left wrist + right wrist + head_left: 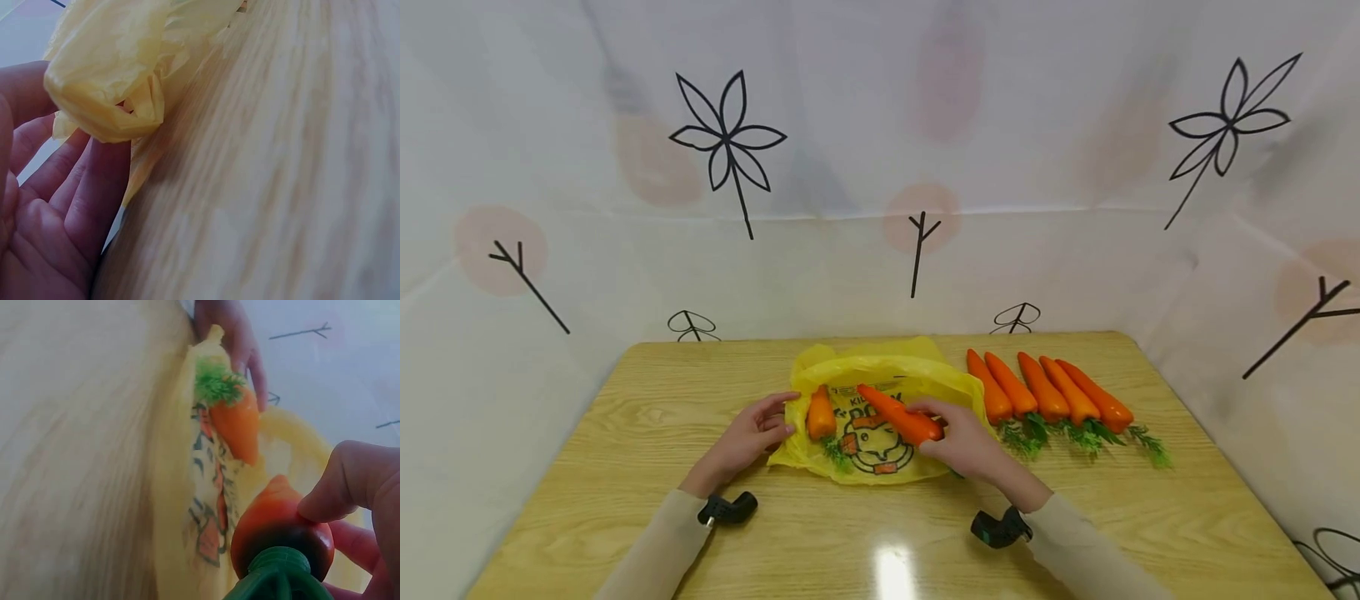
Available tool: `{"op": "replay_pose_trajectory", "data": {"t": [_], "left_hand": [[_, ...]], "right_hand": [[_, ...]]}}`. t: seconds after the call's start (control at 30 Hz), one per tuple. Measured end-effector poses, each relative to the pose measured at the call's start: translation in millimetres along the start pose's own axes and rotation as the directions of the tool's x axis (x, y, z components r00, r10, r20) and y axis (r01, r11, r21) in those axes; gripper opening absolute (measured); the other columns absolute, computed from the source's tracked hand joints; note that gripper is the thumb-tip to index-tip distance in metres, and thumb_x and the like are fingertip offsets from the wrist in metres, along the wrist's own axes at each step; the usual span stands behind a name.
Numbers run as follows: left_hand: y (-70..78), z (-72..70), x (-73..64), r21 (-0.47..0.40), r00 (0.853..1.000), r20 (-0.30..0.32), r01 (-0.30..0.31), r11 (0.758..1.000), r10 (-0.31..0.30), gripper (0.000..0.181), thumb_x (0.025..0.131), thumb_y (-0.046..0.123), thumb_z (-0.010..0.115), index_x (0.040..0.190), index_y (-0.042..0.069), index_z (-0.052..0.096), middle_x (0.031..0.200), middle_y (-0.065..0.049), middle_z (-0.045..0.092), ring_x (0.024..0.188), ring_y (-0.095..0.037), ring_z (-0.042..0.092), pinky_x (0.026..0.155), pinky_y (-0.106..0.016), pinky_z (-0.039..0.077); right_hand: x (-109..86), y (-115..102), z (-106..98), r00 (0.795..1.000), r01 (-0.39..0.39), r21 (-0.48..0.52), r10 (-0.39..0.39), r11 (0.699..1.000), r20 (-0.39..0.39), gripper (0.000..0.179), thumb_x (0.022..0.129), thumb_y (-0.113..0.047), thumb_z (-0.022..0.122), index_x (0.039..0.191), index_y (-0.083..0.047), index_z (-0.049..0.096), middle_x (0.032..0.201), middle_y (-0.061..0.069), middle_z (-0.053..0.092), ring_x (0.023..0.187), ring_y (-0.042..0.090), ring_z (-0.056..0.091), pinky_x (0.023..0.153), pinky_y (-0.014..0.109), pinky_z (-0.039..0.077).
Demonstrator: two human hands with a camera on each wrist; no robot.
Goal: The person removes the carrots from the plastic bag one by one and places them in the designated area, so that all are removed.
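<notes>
The carrot (pixel 895 414) in front of you is over the open yellow bag (pixel 917 367), its tip slanting away to your left. Your right hand (pixel 958 437) is clamped on its thick end, thumb and fingers on opposite sides; the right wrist view shows its green top (pixel 281 559) toward the camera. You cannot tell whether this carrot touches the plastic.

Your left hand (pixel 752 433) is well apart from the right, thumb and fingers at the bag's left edge and touching it. Their tips are partly hidden by the folds, so you cannot tell whether they pinch it. Just inside that edge lies a shorter-looking carrot (pixel 821 417), its green leaves (pixel 835 454) toward you, beside the printed cartoon face (pixel 874 442).

To the right of the bag, five more carrots (pixel 1043 392) lie side by side, leaves nearest you. Everything rests on a wood-grain table (pixel 820 542). You wear a black device (pixel 727 508) on each wrist, and a pale patterned cloth (pixel 820 275) hangs behind.
</notes>
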State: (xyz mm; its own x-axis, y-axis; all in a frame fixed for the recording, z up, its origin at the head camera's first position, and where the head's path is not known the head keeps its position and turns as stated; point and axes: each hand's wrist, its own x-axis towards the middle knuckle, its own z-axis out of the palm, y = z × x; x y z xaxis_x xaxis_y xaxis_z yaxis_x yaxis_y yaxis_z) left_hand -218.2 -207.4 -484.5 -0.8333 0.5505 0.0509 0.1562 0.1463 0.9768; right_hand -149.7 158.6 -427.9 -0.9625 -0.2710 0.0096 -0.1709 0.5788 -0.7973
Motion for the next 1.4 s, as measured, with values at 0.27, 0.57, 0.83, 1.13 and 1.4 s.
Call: {"op": "replay_pose_trajectory", "data": {"t": [0.27, 0.57, 0.83, 1.13, 1.4], "left_hand": [[1.1, 0.4, 0.4, -0.006, 1.0, -0.004, 0.021, 1.0, -0.021, 0.054, 0.1, 0.012, 0.062, 0.149, 0.005, 0.041, 0.07, -0.003, 0.045, 0.058, -0.011, 0.04, 0.056, -0.025, 0.038], [-0.3, 0.9, -0.2, -0.014, 1.0, -0.006, 0.023, 1.0, -0.023, 0.054, 0.1, 0.012, 0.062, 0.149, 0.005, 0.041, 0.071, -0.003, 0.045, 0.058, -0.012, 0.041, 0.055, -0.025, 0.038], [1.5, 1.4, -1.1, -0.045, 0.999, -0.003, 0.032, 0.998, -0.033, 0.054, 0.1, 0.012, 0.062, 0.15, 0.006, 0.041, 0.072, -0.005, 0.043, 0.058, -0.012, 0.039, 0.055, -0.025, 0.038], [1.3, 1.2, -1.2, 0.003, 0.999, -0.008, 0.046, 0.999, -0.046, 0.053, 0.101, 0.016, 0.062, 0.15, 0.008, 0.041, 0.07, -0.006, 0.043, 0.057, -0.013, 0.039, 0.056, -0.027, 0.039], [3.4, 2.3, -1.2, 0.025, 0.999, -0.028, 0.044, 0.999, -0.043, 0.053, 0.1, 0.014, 0.063, 0.149, 0.009, 0.043, 0.07, -0.005, 0.046, 0.059, -0.012, 0.042, 0.058, -0.026, 0.04]], "right_hand": [[-23.0, 6.7, -16.3, 1.0, -0.001, -0.039, 0.001, 0.999, 0.0, 0.054, 0.077, -0.001, 0.065, 0.128, -0.018, 0.065, 0.122, 0.009, 0.062, 0.081, 0.022, 0.052, 0.058, 0.031, 0.041], [-40.8, 14.4, -36.8, 0.999, -0.031, -0.09, 0.028, 0.995, -0.031, 0.055, 0.077, -0.001, 0.065, 0.128, -0.02, 0.066, 0.122, 0.008, 0.062, 0.076, 0.02, 0.051, 0.057, 0.03, 0.037], [-56.7, 23.6, -55.3, 0.997, 0.011, -0.085, -0.017, 0.996, -0.072, 0.055, 0.077, 0.002, 0.066, 0.129, -0.015, 0.065, 0.121, 0.012, 0.062, 0.08, 0.022, 0.051, 0.061, 0.031, 0.042], [-77.4, 31.4, -75.1, 0.987, 0.048, -0.132, -0.067, 0.99, -0.146, 0.054, 0.078, 0.003, 0.068, 0.129, -0.016, 0.065, 0.124, 0.012, 0.061, 0.078, 0.018, 0.05, 0.058, 0.029, 0.041], [-93.8, 45.0, -92.4, 0.988, 0.004, -0.103, -0.02, 0.995, -0.156, 0.055, 0.08, 0.006, 0.066, 0.131, -0.014, 0.062, 0.127, 0.016, 0.058, 0.082, 0.02, 0.052, 0.056, 0.029, 0.047]]}}
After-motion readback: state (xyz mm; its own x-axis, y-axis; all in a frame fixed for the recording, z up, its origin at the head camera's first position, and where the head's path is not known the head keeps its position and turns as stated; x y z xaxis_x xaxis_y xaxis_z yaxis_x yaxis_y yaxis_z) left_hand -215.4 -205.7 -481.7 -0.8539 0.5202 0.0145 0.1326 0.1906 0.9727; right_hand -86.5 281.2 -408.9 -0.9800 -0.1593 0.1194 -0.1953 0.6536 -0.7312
